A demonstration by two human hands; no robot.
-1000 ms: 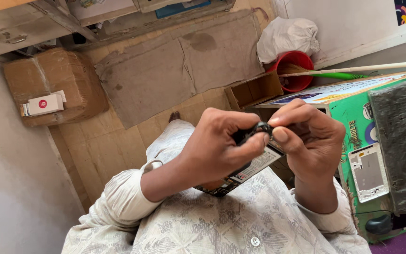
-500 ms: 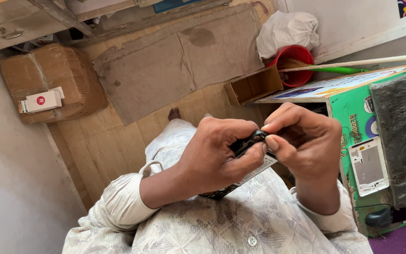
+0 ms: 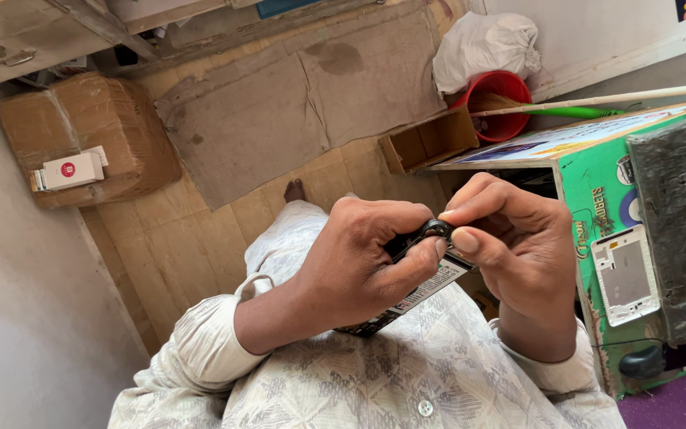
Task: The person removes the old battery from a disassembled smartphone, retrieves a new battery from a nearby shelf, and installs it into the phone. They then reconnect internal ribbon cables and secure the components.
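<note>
Hands (image 3: 438,262) nearer (phone (image 3: 406,298) half-hidden)

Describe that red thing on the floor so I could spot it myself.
Start at the green cardboard box on the right, then follow the long pale stick lying across its top toward the white wall. There sits the round red plastic bucket, below a white plastic bag; the open brown carton beside it is square.

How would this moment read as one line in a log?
left hand: grips phone | right hand: fingertips on its top edge | held over lap | box on floor
</note>
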